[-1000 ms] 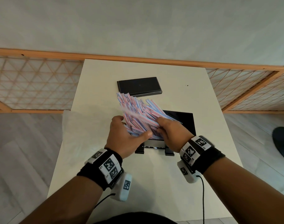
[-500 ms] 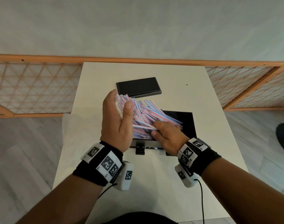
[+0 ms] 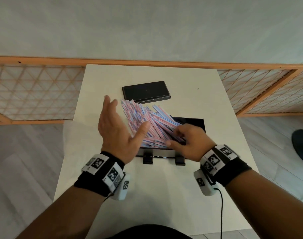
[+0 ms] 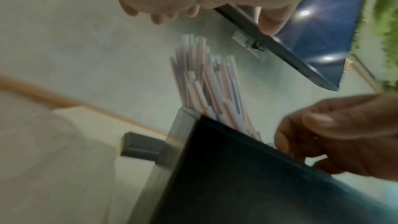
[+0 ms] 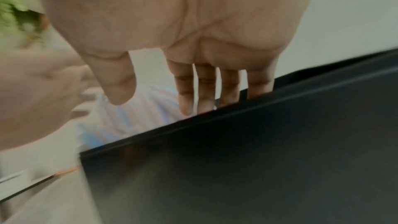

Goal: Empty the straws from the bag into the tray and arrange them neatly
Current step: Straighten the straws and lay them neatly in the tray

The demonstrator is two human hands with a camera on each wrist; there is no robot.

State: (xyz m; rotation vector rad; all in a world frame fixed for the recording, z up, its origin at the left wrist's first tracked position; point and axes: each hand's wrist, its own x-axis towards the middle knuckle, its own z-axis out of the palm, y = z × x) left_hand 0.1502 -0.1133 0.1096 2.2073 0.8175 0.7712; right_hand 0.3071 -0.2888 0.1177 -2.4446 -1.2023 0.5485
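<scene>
over the black tray [image 3: 197, 122] at the middle of a pale table [image 3: 164, 195], a person sorts a heap of pink-and-blue striped straws [image 3: 147, 121] that fans out from inside the tray and juts past its far left corner. the left hand [image 3: 116, 130] stands flat and on edge just left of the tray, fingers straight, holding nothing, its thumb against the side of the heap. the right hand [image 3: 186, 140] reaches into the tray from its near side, fingers bent down among the straws at the near end of the heap; whether it actually pinches any cannot be told from these views (the wrist cameras are blurred, though the right one shows the fingers fairly straight, dipping behind the tray wall). a flat black piece that looks like a lid [image 3: 146, 91] lies on the table just beyond the tray, near the far tips of the straws. no bag can be made out with certainty. judging by this, the emptying appears done: the straws sit in and over the tray. the tidying is what remains, since the heap lies splayed and crooked to the tray's sides, with many ends overhanging its edge; it would need squaring up and laying down flat inside.
</scene>
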